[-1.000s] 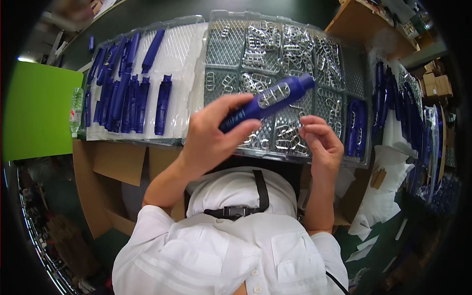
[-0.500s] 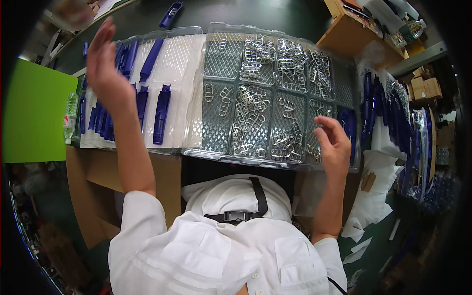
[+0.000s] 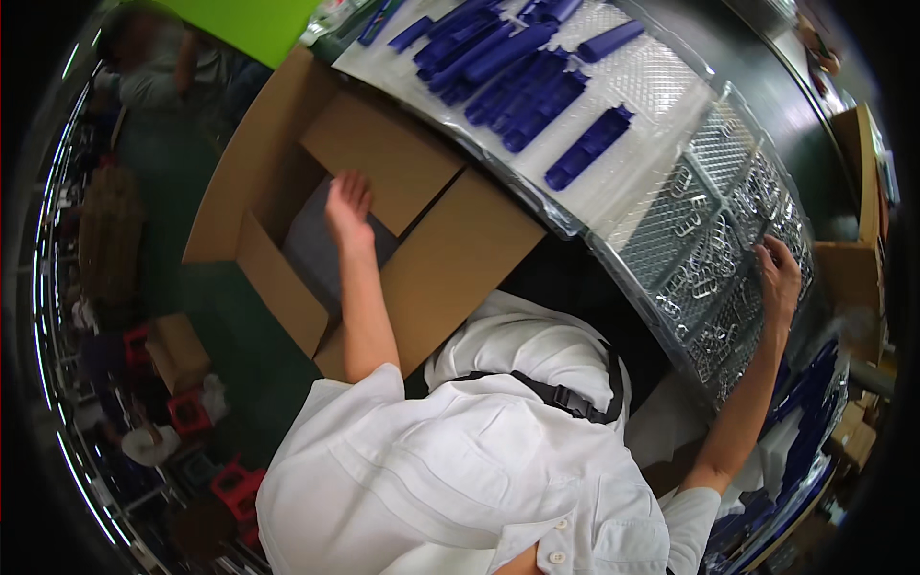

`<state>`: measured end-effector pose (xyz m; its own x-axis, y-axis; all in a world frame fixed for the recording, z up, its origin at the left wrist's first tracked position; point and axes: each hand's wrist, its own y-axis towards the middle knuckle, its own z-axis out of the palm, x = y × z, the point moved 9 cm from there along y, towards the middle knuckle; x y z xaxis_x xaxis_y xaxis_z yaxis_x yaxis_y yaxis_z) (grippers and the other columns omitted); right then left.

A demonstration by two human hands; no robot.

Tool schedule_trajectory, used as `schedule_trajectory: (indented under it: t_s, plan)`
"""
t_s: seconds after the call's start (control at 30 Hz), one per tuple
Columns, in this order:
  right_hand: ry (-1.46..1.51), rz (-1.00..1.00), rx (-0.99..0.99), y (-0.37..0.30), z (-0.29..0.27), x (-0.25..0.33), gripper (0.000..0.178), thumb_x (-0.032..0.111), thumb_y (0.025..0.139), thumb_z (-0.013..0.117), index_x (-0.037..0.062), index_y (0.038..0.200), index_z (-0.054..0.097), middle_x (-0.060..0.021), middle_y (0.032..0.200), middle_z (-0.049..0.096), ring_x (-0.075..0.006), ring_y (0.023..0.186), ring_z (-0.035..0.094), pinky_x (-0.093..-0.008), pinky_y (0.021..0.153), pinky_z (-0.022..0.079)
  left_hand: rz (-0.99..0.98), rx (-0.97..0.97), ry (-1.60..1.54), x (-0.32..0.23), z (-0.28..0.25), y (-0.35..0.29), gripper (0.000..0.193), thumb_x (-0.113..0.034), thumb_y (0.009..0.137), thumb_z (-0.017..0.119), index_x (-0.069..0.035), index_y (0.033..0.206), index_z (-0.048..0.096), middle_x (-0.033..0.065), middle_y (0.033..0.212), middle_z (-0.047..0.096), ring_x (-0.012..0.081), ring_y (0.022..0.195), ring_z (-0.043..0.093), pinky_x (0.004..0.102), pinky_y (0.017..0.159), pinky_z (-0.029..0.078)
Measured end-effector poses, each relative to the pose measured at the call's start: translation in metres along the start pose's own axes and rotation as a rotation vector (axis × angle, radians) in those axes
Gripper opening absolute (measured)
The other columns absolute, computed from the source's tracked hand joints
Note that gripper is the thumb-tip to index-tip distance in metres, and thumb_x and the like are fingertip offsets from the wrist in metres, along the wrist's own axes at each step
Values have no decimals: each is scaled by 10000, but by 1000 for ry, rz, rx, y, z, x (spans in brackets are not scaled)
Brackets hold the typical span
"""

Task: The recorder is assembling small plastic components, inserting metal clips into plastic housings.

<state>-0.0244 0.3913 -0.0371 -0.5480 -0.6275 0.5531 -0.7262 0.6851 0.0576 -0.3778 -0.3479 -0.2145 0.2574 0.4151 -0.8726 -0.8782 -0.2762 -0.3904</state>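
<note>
My left hand (image 3: 351, 206) is over an open cardboard box (image 3: 460, 254), palm down, fingers stretched out and nothing held. Beneath it, grey sheet material (image 3: 321, 244) shows inside the box. Over the right part of a clear compartment tray (image 3: 623, 259) is my right hand (image 3: 781, 273), its fingers curved but apart and no object visible in them. Small looped metal pieces (image 3: 704, 264) lie in the tray's compartments beside that hand. Left of them, several long blue plastic shells (image 3: 517, 57) rest on a white-lined tray (image 3: 613, 144).
A bright green panel (image 3: 244, 24) stands beyond the box. More blue parts (image 3: 815, 374) are stacked to the right, near a wooden box (image 3: 851, 278). Red stools (image 3: 237, 489) and a person (image 3: 172, 77) are off to the left.
My view has turned left, bringing the cardboard box fully into sight. My left hand has gone from above the blue shells down to the box. My right hand stays over the metal pieces.
</note>
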Motion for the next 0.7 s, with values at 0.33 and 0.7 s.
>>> schedule_trajectory:
  t_s: [0.33, 0.7]
  plan:
    - [510, 134, -161, -81, -54, 30, 303, 170, 1006, 707, 28, 1274, 716, 5, 1171, 716, -36, 889, 597, -188, 787, 468, 579, -180, 139, -98, 14, -30, 401, -78, 1001, 510, -49, 1393, 590, 106, 1430, 596, 236, 1337, 545, 376, 1097, 408]
    - [448, 127, -346, -201, -66, 4, 289, 113, 1025, 653, 6, 1291, 699, -13, 1029, 689, -62, 908, 599, -208, 808, 469, 13, 593, -129, -68, 99, 14, 648, -394, 1049, 457, -11, 1566, 380, 178, 1543, 511, 352, 1420, 493, 505, 1123, 430]
